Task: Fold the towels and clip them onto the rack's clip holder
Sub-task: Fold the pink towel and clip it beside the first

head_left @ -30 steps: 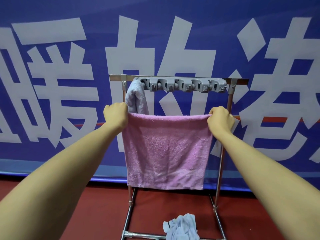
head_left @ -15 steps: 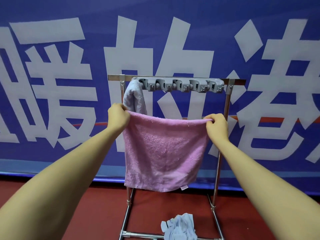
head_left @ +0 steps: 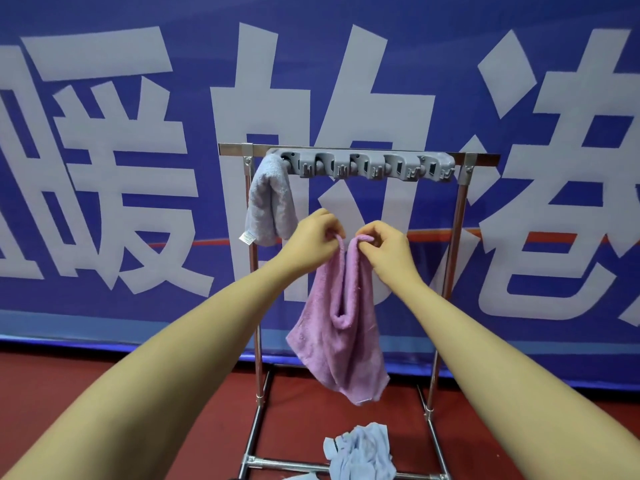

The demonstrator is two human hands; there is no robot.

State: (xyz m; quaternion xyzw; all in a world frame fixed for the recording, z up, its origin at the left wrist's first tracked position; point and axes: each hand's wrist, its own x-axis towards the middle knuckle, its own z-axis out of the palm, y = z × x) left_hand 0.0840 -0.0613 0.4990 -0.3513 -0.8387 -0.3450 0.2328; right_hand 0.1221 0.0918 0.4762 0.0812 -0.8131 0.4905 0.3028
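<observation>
Filling the background, a blue banner (head_left: 104,98) with large white characters hangs behind a metal rack (head_left: 460,237) standing on the red floor (head_left: 52,393). A grey clip holder (head_left: 360,166) runs along the rack's top bar, and a grey towel (head_left: 268,202) hangs from its left end. A crumpled pale blue cloth (head_left: 362,452) lies at the rack's base. In front of the rack, the pink towel (head_left: 337,327) hangs doubled between the hands: the left hand (head_left: 311,233) and right hand (head_left: 384,242) each pinch a top corner, nearly touching.
</observation>
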